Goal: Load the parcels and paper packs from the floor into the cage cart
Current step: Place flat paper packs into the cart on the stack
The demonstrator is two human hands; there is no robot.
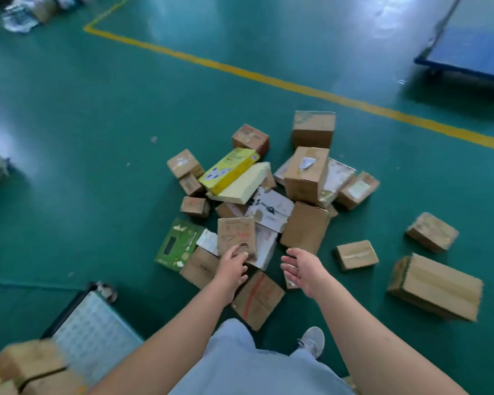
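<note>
A heap of several cardboard parcels lies on the green floor ahead of me, with a yellow carton and a pale yellow paper pack on top. My left hand reaches over a small brown box with red print, its fingers loosely curled at the box's near edge; contact is unclear. My right hand hovers open, palm turned inward, above the heap's near side. The cage cart's mesh floor sits at lower left with strapped brown parcels on it.
Loose boxes lie to the right, a large one and two smaller ones. A green box lies at the heap's left. A blue platform trolley stands at far right beyond a yellow floor line.
</note>
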